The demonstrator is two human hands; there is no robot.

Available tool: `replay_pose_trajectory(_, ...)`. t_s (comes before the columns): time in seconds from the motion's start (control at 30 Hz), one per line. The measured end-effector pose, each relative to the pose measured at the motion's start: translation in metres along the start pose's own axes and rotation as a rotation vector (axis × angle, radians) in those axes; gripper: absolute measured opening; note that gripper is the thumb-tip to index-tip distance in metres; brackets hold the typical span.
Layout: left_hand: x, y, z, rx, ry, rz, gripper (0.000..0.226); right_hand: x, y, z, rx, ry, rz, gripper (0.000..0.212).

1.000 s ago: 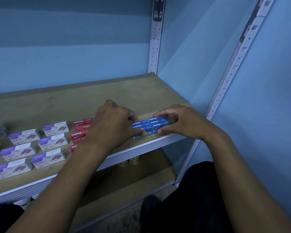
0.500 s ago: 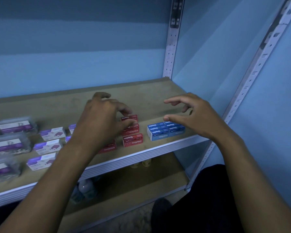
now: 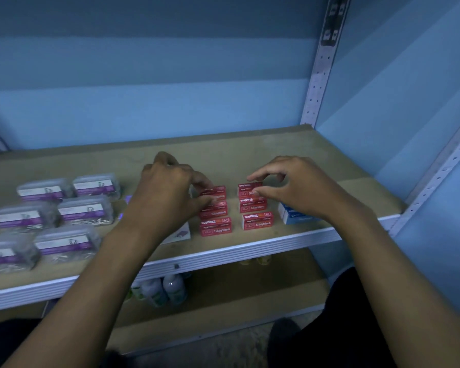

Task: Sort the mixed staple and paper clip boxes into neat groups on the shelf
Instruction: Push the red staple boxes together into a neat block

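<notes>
Step in hand: squaring the red staple boxes [image 3: 252, 205] at centre frame, two columns of three on the shelf [image 3: 250, 155].

The left hand [image 3: 165, 197] pinches the rear box of the left column [image 3: 215, 193]. The right hand [image 3: 298, 192] pinches the rear box of the right column [image 3: 249, 189] between thumb and forefinger. Hands are apart.

Blue boxes [image 3: 292, 217] sit lower right, partly under the right wrist. Clear paper clip boxes [image 3: 64, 213] are grouped at left.

Recommendation: nudge each column inward with light pressure, closing the gap evenly. Keep the right wrist raised, or the blue boxes may shift.
</notes>
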State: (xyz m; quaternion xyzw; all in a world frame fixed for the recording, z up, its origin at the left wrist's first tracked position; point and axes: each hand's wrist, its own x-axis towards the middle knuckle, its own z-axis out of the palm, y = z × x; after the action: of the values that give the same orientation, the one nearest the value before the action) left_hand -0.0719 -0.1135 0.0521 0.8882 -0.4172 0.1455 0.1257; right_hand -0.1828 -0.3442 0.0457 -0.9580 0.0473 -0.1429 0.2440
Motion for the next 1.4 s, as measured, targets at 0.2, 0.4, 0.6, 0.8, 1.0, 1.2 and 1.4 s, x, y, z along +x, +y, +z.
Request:
replay_pose_trajectory(0.2,-0.005,-0.008,-0.001,0.020,-0.054,-0.047,0.035,0.008,-0.007,0.011,-0.002,-0.089,-0.005,0.025)
replay_pose_trajectory(0.4,-0.004,0.003,0.001,0.021,-0.098,-0.032,0.033,0.006,-0.005,0.010,0.002,-0.153,0.061,0.025)
replay_pose_trajectory(0.6,-0.003,0.009,0.011,0.026,-0.072,-0.029,0.026,0.005,-0.003,0.015,-0.021,-0.132,0.072,0.023)
replay_pose_trajectory(0.8,-0.004,0.011,0.012,0.017,-0.027,-0.018,0.027,0.000,-0.006,0.014,-0.029,-0.113,0.065,0.023)
replay_pose_trajectory(1.0,-0.008,0.015,0.005,-0.018,0.011,0.021,0.025,-0.008,-0.009,0.006,-0.036,-0.067,0.066,0.024)
replay_pose_trajectory(1.2,-0.015,0.016,0.002,-0.028,-0.023,0.048,0.027,-0.020,-0.012,0.003,-0.052,-0.078,0.084,0.026)
replay_pose_trajectory(1.4,-0.018,0.016,0.000,-0.017,-0.027,0.058,0.028,-0.023,-0.017,0.004,-0.045,-0.089,0.066,0.024)
